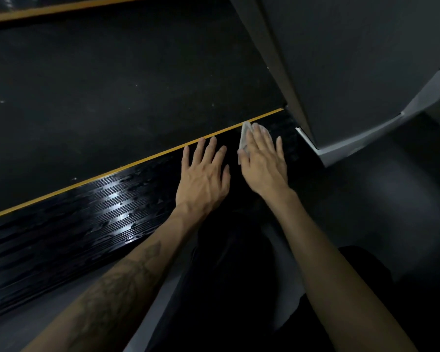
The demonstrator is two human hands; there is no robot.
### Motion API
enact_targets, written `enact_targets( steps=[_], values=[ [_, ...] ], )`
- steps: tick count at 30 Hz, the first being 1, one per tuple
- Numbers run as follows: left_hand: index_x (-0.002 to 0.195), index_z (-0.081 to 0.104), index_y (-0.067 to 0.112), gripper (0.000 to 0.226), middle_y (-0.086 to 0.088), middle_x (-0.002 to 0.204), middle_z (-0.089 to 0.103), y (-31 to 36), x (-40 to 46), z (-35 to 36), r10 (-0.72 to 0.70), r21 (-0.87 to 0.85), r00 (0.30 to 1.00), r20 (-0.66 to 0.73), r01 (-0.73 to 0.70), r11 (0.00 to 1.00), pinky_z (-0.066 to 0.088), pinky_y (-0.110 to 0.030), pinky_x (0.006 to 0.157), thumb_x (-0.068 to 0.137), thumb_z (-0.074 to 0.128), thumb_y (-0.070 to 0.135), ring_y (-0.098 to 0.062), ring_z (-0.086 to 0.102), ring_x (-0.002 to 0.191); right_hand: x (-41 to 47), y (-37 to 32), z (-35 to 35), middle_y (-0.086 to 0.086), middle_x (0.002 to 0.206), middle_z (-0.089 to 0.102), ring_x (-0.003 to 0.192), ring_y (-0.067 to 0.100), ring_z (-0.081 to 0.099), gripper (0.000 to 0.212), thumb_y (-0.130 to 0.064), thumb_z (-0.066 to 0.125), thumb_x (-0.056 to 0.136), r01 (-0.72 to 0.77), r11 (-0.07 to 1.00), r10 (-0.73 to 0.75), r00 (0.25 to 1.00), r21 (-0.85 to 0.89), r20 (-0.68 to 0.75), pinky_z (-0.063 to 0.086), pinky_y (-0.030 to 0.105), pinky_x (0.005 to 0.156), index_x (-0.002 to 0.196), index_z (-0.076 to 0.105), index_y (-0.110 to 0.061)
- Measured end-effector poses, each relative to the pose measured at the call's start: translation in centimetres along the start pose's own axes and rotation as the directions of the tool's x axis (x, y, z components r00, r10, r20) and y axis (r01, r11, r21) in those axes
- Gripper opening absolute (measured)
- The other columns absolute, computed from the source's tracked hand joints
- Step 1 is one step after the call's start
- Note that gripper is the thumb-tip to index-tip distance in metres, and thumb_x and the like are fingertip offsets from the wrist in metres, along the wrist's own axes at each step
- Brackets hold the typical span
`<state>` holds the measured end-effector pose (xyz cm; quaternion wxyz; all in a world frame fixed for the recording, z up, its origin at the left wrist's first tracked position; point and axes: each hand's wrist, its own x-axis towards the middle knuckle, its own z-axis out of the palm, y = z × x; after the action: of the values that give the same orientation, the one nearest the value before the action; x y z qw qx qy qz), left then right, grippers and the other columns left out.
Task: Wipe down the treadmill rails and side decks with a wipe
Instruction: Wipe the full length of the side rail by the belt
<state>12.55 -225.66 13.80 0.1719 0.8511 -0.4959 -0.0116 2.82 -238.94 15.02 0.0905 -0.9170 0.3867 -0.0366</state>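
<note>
Near deck, left stretch: we see the glossy black ribbed side deck [92,214] streaked and shining, apparently wet; we judge this run already wiped.
Yellow strip: the thin yellow edge strip [137,162] separates deck from the matte black running belt [112,85].
Left hand: left hand [203,176] lies flat on the deck, fingers spread, holding nothing.
Right hand: right hand [263,158], fingers straight, presses the crumpled white wipe [245,134] onto the deck's right end, near the grey upright post [341,72].
Remaining: far yellow-edged side deck [61,11] and rails; rails not in view, state unknown.
</note>
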Motion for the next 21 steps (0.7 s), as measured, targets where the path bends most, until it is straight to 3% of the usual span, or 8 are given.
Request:
enact_targets(
  steps=[3,9,15,18,21],
  values=[
    [0.153,0.045,0.019,0.058,-0.007,0.167,0.032,0.1,0.1,0.0,-0.006,0.006,1.000,0.004,0.006,1.000,0.011,-0.054,0.127,0.103,0.028,0.043,-0.026,0.018,0.158,-1.6,-0.7,0.6,0.007,0.173,0.006,0.160,0.021,-0.001,0.060,-0.033,0.027,0.110,-0.053,0.999,0.054,0.998,0.006,-0.041,-0.003,0.047,0.129,0.164,0.014,-0.012],
    [0.153,0.044,0.019,0.060,-0.006,0.167,0.031,0.0,0.1,0.3,-0.006,0.020,1.000,0.007,0.006,1.000,0.011,-0.053,0.127,0.103,0.022,0.042,-0.025,0.017,0.158,1.2,-1.7,0.2,-0.004,0.173,0.003,0.159,0.018,-0.001,0.058,-0.032,0.026,0.112,0.103,0.995,-0.102,0.993,-0.003,0.051,-0.005,0.046,0.127,0.166,0.007,-0.023],
    [0.154,0.043,0.016,0.062,-0.007,0.167,0.031,0.1,0.2,0.2,-0.010,0.019,1.000,0.008,0.010,1.000,0.011,-0.053,0.128,0.103,0.019,0.042,-0.024,0.016,0.158,-0.1,-1.6,0.4,0.003,0.173,0.003,0.159,0.019,-0.003,0.059,-0.035,0.021,0.111,-0.014,0.999,0.014,1.000,-0.041,0.006,-0.006,0.046,0.128,0.165,0.005,-0.017],
    [0.153,0.044,0.016,0.061,-0.009,0.166,0.032,0.1,0.3,0.2,-0.006,0.026,1.000,0.000,0.006,1.000,0.012,-0.054,0.127,0.103,0.020,0.042,-0.026,0.018,0.158,-0.1,-2.4,0.4,0.000,0.173,0.000,0.159,0.018,-0.006,0.058,-0.033,0.022,0.112,0.079,0.997,-0.079,0.996,-0.007,0.052,-0.009,0.041,0.127,0.165,0.004,-0.018],
    [0.152,0.045,0.016,0.061,-0.008,0.165,0.034,0.1,0.2,0.3,-0.002,0.027,1.000,-0.008,0.002,1.000,0.014,-0.054,0.127,0.103,0.021,0.041,-0.026,0.019,0.157,1.5,-1.1,-0.1,-0.002,0.173,0.005,0.159,0.017,-0.002,0.056,-0.032,0.023,0.112,0.150,0.988,-0.149,0.987,-0.025,0.052,-0.005,0.045,0.127,0.165,0.010,-0.020]
  ],
)
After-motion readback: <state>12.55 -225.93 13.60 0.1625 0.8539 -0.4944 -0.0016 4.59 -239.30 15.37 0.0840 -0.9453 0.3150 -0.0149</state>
